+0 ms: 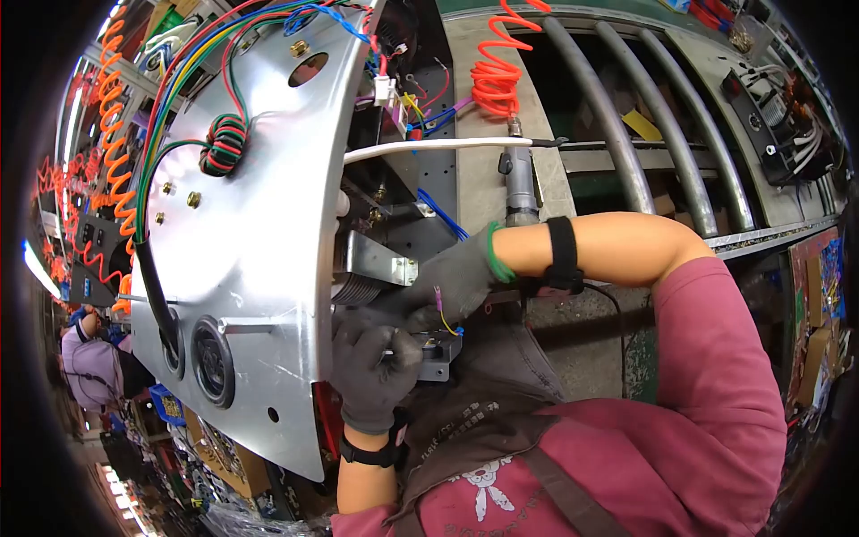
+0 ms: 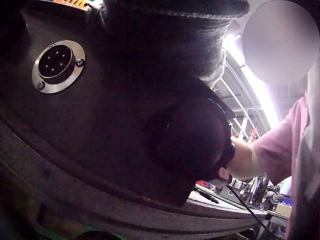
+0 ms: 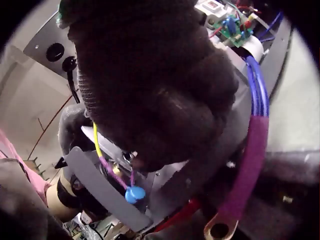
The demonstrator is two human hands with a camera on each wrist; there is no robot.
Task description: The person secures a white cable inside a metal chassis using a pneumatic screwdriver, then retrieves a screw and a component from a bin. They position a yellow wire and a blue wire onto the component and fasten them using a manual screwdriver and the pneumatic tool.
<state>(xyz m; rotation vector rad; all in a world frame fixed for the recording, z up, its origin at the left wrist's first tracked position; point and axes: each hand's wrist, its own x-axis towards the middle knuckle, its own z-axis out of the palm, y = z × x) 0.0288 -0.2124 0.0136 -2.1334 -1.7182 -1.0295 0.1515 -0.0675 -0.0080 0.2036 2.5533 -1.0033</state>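
My gloved left hand (image 1: 371, 362) is curled beside a small grey metal bracket (image 1: 437, 369) at the near edge of a sheet-metal cabinet (image 1: 259, 295). What its fingers hold is hidden and I cannot tell. My gloved right hand (image 1: 452, 273) reaches in past a bent metal plate (image 1: 376, 259), its fingers low over the bracket. A yellow-and-purple lead with a blue disc component (image 3: 135, 194) hangs at the bracket in the right wrist view. The left wrist view is dark; a round multi-pin connector (image 2: 56, 62) sits on a panel there.
A white cable (image 1: 438, 144) crosses above the right hand. Beyond it an air tool (image 1: 518, 183) hangs from an orange coiled hose (image 1: 497, 80). Metal rollers (image 1: 617, 134) run to the right. A purple-sleeved cable with a ring lug (image 3: 222, 225) dangles nearby. Another person (image 1: 94, 367) is at far left.
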